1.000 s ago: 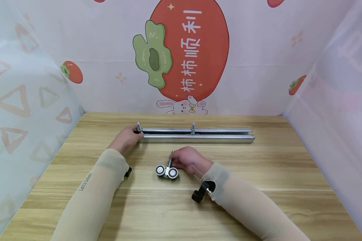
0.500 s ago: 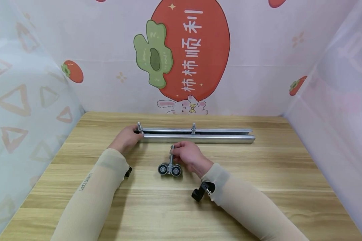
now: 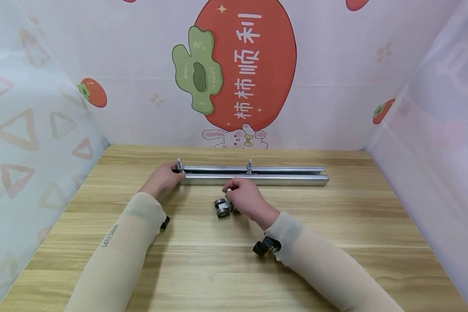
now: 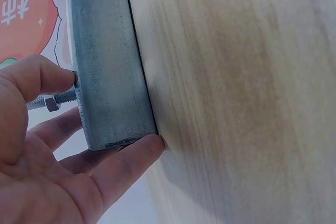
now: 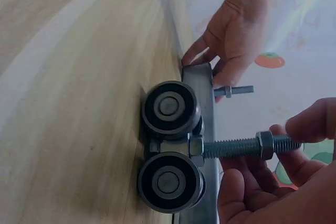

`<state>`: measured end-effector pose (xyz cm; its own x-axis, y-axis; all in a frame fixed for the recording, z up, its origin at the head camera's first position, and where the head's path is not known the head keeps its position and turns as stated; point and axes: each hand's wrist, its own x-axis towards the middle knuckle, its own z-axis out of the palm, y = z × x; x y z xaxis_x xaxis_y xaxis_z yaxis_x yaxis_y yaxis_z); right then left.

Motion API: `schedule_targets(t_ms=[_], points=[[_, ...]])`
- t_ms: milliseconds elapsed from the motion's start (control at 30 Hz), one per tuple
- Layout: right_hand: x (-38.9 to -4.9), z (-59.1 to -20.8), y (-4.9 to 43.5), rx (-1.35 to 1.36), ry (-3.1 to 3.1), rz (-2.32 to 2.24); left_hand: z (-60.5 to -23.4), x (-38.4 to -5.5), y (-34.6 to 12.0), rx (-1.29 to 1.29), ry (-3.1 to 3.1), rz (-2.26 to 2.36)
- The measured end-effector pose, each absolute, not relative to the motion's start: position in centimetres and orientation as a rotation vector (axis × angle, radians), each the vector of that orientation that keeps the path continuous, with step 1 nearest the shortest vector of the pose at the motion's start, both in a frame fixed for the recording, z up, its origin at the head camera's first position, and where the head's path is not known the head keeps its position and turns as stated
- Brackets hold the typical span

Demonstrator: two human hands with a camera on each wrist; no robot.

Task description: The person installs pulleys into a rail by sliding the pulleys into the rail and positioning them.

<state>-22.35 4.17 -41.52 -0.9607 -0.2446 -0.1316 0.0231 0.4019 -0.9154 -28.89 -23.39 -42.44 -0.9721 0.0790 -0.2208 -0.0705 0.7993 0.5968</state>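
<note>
A long metal channel rail [image 3: 277,180], its open slot upward, lies across the back of the table. My left hand [image 3: 164,178] grips its left end. In the left wrist view the thumb presses the rail's upper edge, while fingers reach round the cut end of the rail [image 4: 107,72]. My right hand [image 3: 250,200] pinches the bolt end of a roller trolley [image 3: 222,208] in front of the rail. The right wrist view shows the trolley's wheels [image 5: 169,182], its threaded bolt [image 5: 231,148] and a hex nut [image 5: 266,145] close to the fingertips.
Two threaded bolts stick up from the rail's slot, one bolt [image 3: 180,164] by my left hand and another bolt [image 3: 250,165] near the rail's middle. The wooden table [image 3: 203,277] meets a patterned cloth backdrop [image 3: 323,108] behind the rail.
The right hand has moved slightly toward the rail and brought the trolley along. The trolley has tipped upright and turned, its wheels now angled. My left hand stays on the rail's end.
</note>
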Motion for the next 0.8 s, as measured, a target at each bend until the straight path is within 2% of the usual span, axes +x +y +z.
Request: schedule_targets(t_ms=[367,800], points=[[-22.0,-41.4,4.6,-0.444,2.729,-1.166,-42.2,-28.7,-23.2,0.011,2.747,0.931],[-22.9,-40.9,7.3,-0.427,2.793,-1.065,-42.4,-28.8,-23.4,0.014,2.737,0.956]])
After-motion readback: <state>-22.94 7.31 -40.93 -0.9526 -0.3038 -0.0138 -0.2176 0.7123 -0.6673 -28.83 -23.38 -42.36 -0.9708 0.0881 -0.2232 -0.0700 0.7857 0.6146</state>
